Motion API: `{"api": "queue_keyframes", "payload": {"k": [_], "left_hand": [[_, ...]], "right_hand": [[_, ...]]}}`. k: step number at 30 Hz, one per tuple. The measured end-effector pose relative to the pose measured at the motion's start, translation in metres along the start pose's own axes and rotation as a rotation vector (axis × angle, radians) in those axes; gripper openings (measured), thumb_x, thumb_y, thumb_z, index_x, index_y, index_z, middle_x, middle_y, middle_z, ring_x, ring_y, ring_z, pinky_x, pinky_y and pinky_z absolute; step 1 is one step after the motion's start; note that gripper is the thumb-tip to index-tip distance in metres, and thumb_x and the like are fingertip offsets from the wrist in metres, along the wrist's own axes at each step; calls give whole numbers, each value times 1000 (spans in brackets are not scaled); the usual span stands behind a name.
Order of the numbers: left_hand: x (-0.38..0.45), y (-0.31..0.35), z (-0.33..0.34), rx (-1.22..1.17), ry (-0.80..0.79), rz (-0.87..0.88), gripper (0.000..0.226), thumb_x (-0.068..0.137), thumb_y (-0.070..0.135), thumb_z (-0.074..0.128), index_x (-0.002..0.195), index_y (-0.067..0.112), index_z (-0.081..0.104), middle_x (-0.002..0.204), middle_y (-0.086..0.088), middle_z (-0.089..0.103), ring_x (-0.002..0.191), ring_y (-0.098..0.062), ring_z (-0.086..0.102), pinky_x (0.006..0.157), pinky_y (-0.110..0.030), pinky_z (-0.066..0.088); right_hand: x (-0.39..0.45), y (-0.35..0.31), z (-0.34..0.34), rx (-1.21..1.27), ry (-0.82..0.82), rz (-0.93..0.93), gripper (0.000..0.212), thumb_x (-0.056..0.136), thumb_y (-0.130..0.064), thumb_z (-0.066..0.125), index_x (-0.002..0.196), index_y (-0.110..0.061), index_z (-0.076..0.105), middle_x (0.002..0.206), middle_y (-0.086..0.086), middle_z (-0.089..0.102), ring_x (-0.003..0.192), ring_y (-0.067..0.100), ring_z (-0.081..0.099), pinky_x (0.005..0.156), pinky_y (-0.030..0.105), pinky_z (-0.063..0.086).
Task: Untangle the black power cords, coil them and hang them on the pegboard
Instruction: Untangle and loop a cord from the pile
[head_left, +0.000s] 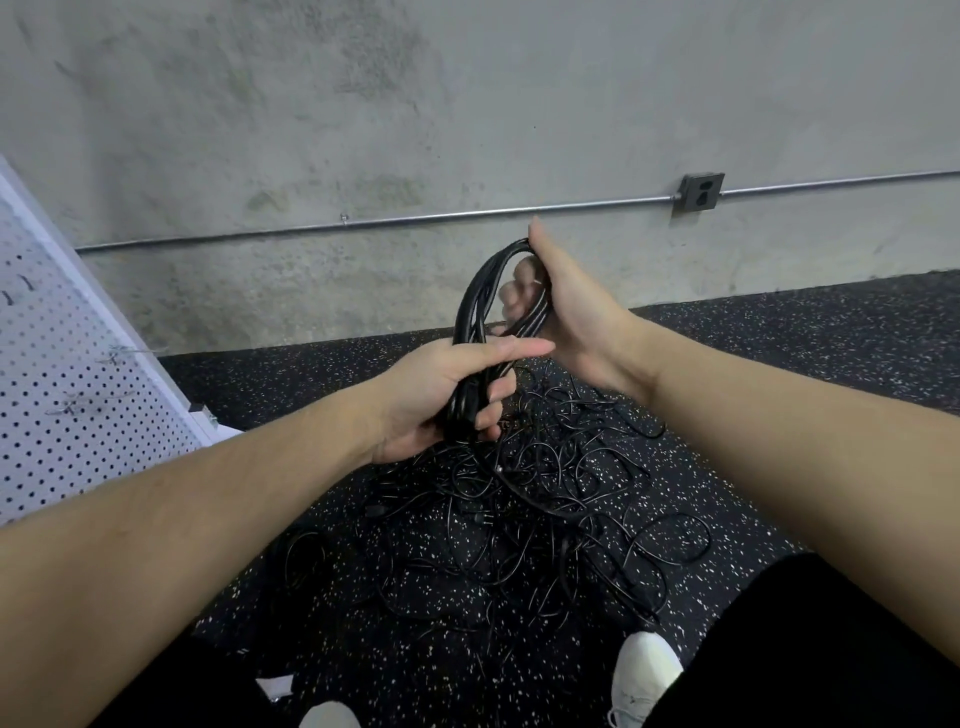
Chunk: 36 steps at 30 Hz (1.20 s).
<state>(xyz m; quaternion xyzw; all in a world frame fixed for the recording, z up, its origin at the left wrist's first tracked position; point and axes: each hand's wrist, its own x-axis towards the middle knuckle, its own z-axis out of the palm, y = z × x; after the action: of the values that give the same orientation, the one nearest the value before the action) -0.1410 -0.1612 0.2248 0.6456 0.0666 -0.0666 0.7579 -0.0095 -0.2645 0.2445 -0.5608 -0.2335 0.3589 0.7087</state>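
Coil of limp, light, springy black cord held above floor tangle, left hand clenched round bundled lower end, right hand hooked through top loop; best gripped mid-bundle.

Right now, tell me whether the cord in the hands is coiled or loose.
Coiled. The cord forms several stacked loops, gripped by the left hand below and the right hand above; a strand trails into the pile.

Found no readable text, label, brand, number or sign anywhere; saw nothing legible on any surface.
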Motion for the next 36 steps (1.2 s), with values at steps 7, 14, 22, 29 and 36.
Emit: {"api": "queue_keyframes", "payload": {"k": [7, 14, 22, 29, 36], "left_hand": [[7, 3, -19, -112, 168, 140, 38, 85, 39, 64, 119, 28, 77, 72, 3, 45, 53, -11, 43, 61, -27, 45], [13, 4, -24, -120, 395, 164, 36, 88, 35, 71, 121, 22, 73, 66, 4, 45, 52, -11, 40, 51, -25, 43], [11, -21, -59, 318, 604, -3, 19, 103, 31, 58, 108, 35, 76, 66, 4, 50, 49, -12, 48, 49, -29, 45], [15, -16, -39, 556, 554, -26, 49, 98, 66, 49, 105, 29, 80, 52, 16, 51, 66, -15, 52, 74, -31, 43], [3, -10, -42, 782, 411, 59, 76, 69, 85, 40, 105, 29, 78, 59, 10, 44, 58, -11, 44, 59, -30, 33]], "right_hand": [[-17, 39, -19, -570, -500, 230, 42, 98, -39, 30, 124, -24, 59, 118, -2, 73, 116, 12, 65, 118, 52, 31], [-25, 34, -7, -1075, -526, 137, 25, 102, -36, 57, 85, -19, 52, 57, -5, 53, 51, 14, 51, 70, 42, 52], [-32, -2, -21, -934, -426, 44, 20, 99, -31, 62, 83, -19, 64, 54, -8, 44, 47, 7, 40, 62, 27, 43], [-19, -5, -16, -668, -5, -208, 26, 85, -29, 81, 69, -25, 61, 49, -13, 52, 45, 5, 45, 48, 19, 36], [-18, -13, -19, -655, -109, -116, 14, 88, -33, 76, 84, -23, 67, 49, -10, 47, 42, 5, 36, 45, 22, 29]]}}
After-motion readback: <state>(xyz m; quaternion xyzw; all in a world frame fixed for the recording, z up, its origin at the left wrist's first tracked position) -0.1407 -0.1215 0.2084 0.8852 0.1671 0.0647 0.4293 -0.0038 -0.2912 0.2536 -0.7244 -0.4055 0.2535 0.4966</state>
